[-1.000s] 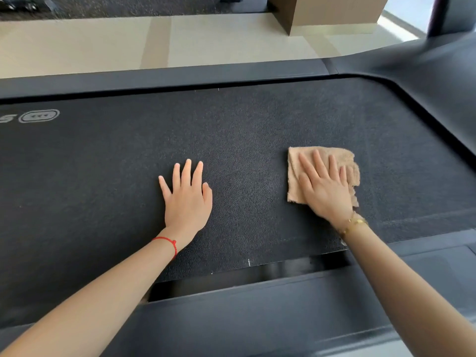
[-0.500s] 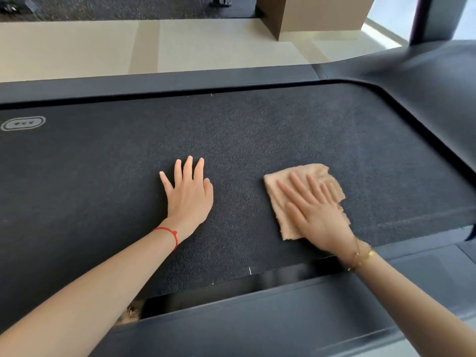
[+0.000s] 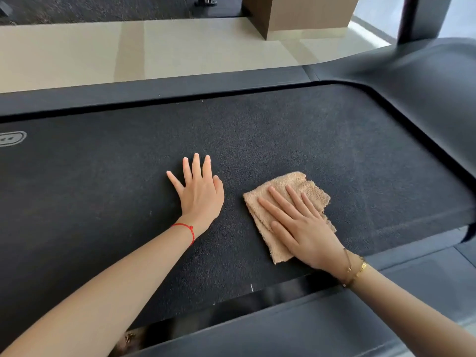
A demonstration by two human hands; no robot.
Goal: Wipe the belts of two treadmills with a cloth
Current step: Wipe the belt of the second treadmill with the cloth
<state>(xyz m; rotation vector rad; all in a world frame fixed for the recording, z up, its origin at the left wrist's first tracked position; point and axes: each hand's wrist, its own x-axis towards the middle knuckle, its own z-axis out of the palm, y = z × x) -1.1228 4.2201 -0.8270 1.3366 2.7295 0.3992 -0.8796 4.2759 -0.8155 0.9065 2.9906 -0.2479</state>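
Flat on the dark treadmill belt [image 3: 283, 130] lies a folded tan cloth [image 3: 262, 202], toward the belt's near edge. Pressing it down is the right hand [image 3: 306, 228], fingers straight and spread. Just beside it, the left hand [image 3: 199, 191] rests palm-down on the belt, fingers straight, holding nothing.

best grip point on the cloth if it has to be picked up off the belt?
Probably the far corner of the cloth, pinched from above. It lies flat on the belt under the right hand, fingers straight; that ragged far edge lies bare beyond the fingertips.
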